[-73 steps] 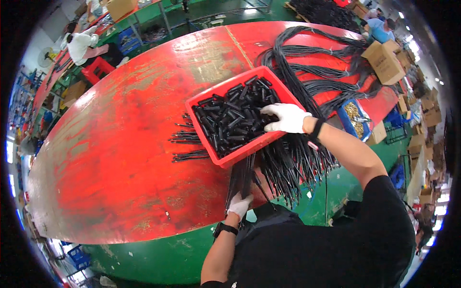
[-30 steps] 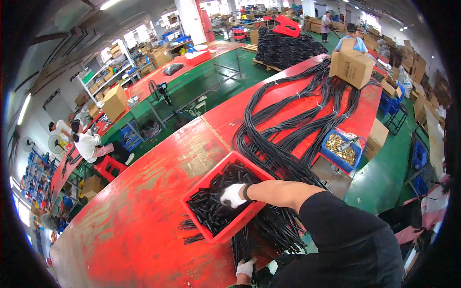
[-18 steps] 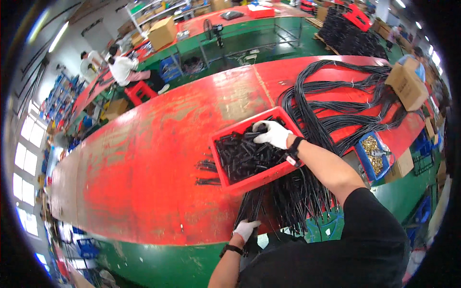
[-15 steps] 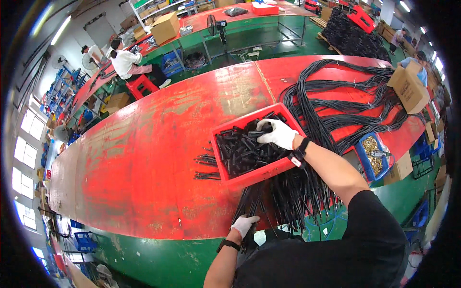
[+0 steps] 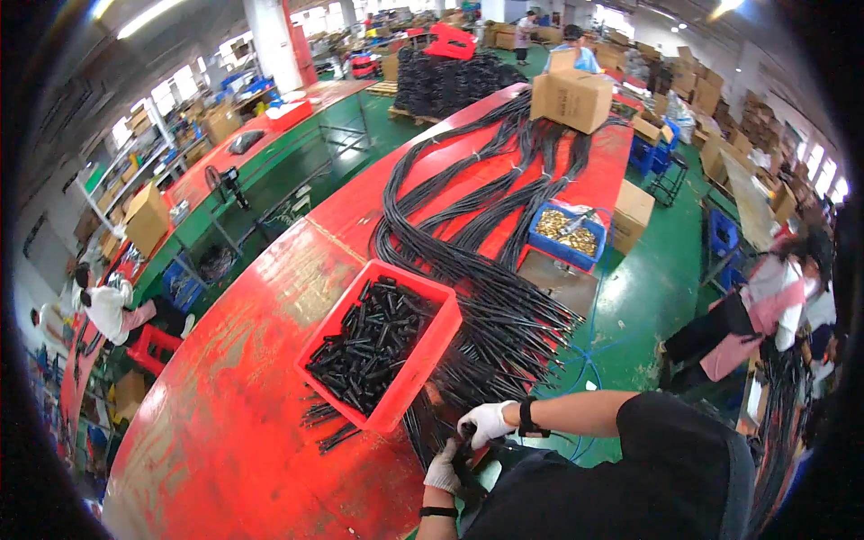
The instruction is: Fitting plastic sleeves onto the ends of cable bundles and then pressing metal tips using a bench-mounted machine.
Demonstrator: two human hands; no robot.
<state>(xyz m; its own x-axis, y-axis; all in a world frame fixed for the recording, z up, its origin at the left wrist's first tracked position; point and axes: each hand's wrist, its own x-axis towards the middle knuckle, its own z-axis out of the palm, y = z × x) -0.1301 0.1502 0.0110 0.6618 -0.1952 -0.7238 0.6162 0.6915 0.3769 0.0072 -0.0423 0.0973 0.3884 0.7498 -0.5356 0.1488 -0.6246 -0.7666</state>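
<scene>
My gloved left hand [image 5: 443, 468] is closed round the ends of black cables [image 5: 517, 328] at the table's near edge. Right beside it, my gloved right hand [image 5: 489, 421] has its fingers pinched together on a small black part, probably a short black sleeve; the fingers partly hide it. The two hands almost touch. Just beyond them a red plastic bin [image 5: 441, 328] sits tilted on the cable bundle, filled with many short black sleeves [image 5: 364, 346]. Loose cable ends stick out on both sides of the bin.
A blue tray [image 5: 562, 255] of small brass-coloured fittings [image 5: 565, 232] stands at the table's right edge. Behind it is a cardboard box [image 5: 571, 97] on the red table [image 5: 225, 396]. A co-worker [image 5: 765, 310] stands on the right; another person [image 5: 112, 306] sits far left.
My right hand has left the bin and come down to my left hand at the cable ends. The view has swung to the right.
</scene>
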